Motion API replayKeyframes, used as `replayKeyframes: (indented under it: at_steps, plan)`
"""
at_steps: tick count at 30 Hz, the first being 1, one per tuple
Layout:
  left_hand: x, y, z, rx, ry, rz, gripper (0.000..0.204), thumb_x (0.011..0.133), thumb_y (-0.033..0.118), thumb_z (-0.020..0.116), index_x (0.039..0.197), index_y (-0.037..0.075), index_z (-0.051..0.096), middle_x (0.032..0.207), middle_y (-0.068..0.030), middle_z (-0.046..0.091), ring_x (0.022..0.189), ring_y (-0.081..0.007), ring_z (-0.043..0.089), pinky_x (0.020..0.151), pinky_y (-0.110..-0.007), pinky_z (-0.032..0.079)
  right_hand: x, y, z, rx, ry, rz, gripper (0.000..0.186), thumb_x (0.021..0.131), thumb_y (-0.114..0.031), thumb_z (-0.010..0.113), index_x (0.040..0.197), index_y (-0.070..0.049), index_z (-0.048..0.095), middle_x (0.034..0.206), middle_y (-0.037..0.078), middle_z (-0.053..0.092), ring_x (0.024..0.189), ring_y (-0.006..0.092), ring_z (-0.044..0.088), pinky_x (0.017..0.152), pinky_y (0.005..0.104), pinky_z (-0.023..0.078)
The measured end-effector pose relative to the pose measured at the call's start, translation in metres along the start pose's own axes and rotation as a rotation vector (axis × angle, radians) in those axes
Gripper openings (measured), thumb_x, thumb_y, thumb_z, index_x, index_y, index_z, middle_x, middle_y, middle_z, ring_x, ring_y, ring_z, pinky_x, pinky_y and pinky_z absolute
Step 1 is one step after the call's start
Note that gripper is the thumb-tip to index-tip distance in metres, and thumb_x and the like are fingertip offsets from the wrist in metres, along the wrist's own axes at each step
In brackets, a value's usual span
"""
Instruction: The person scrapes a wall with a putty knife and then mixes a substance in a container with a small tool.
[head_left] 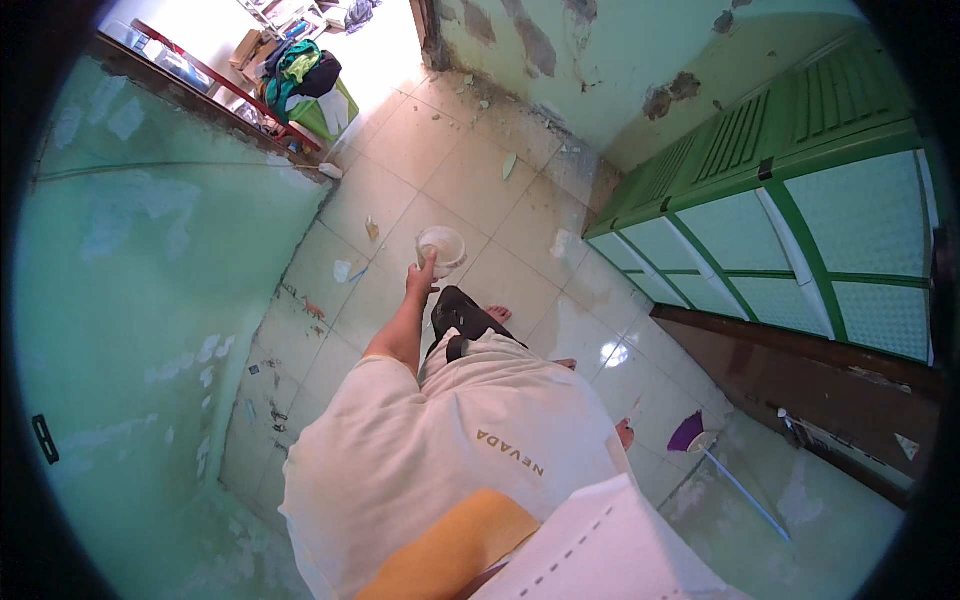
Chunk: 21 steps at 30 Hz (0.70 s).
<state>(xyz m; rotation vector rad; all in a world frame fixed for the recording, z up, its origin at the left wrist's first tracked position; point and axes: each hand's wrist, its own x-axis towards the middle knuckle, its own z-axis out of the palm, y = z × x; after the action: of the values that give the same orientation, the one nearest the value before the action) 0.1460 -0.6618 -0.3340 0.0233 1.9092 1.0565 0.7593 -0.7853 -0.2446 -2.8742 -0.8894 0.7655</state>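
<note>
My left hand [423, 270] reaches forward over the tiled floor, closed on the rim of a translucent white plastic tub [444, 243]. My forearm comes out of a cream short sleeve. A little of my right hand [625, 432] shows at the right edge of my shirt, low in the view; what it holds, if anything, is hidden. My bare feet [497, 312] and dark trousers [450, 308] are below me.
A doorway at the top left shows a green crate [342, 108] piled with cloth. Debris [510, 165] litters the tiles [470, 190]. A green louvred cabinet [760, 240] lines the right wall. A purple broom [690, 432] lies lower right. Patchy green walls [150, 280] enclose the room.
</note>
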Motion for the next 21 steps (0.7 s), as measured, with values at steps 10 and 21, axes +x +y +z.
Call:
replayKeyframes:
  at_steps: [10,21]
  plan:
    - [0.000,-0.007,-0.007,-0.008,0.008,-0.010,0.115,0.073,0.064,0.073,0.143,-0.013,0.023,0.122,-0.0297,0.054,0.095,-0.0328,0.067,0.063,-0.044,0.061,0.011,0.013,0.006,-0.025,0.086,-0.076,0.061,0.099,-0.045,0.041,0.088,0.013,0.058,0.062,0.021,0.060,0.049,0.0319,0.060,0.049,0.0440,0.049]
    - [-0.004,0.019,0.019,0.100,-0.320,-0.006,0.097,0.080,0.062,0.069,0.138,-0.008,0.035,0.123,-0.0217,0.057,0.107,-0.0311,0.062,0.078,-0.043,0.057,0.022,0.050,0.021,0.050,0.140,0.016,0.059,0.095,-0.048,0.049,0.095,0.009,0.063,0.088,0.029,0.067,0.084,0.0415,0.067,0.076,0.0507,0.052]
